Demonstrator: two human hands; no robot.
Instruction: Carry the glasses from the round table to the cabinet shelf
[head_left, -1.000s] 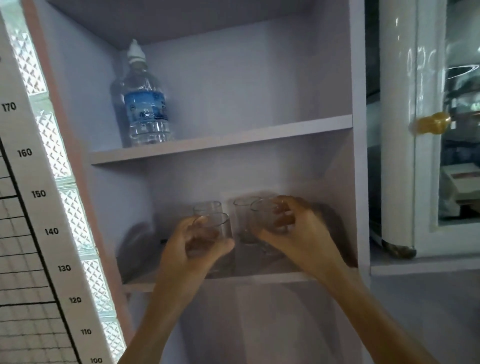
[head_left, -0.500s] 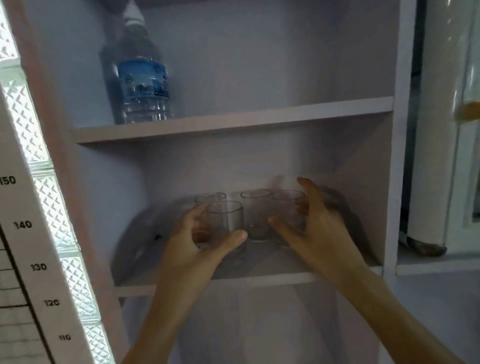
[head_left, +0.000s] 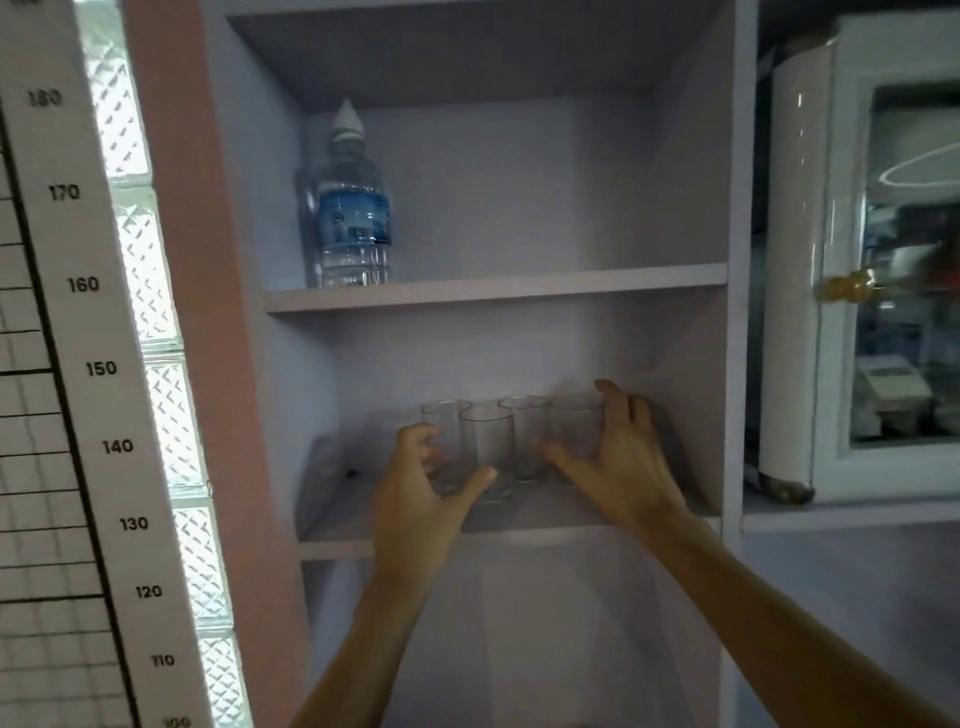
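Left hand (head_left: 423, 486) half-curled around the front glass (head_left: 485, 452); right hand (head_left: 615, 457) spread open beside the rightmost glass (head_left: 576, 428). All four stand mid-shelf (head_left: 332, 545). Best draw both hands straight back, clearing the rims.

Dim, bluish interior – daylight comes through the glass blocks (head_left: 156, 291) at left, blown out white. Cabinet (head_left: 519, 208) recesses sit in soft shadow, darkest behind the glasses (head_left: 485, 441). Glare streaks on the glass door (head_left: 914, 260) at right. Slight motion blur overall – verticals lean at the edges.
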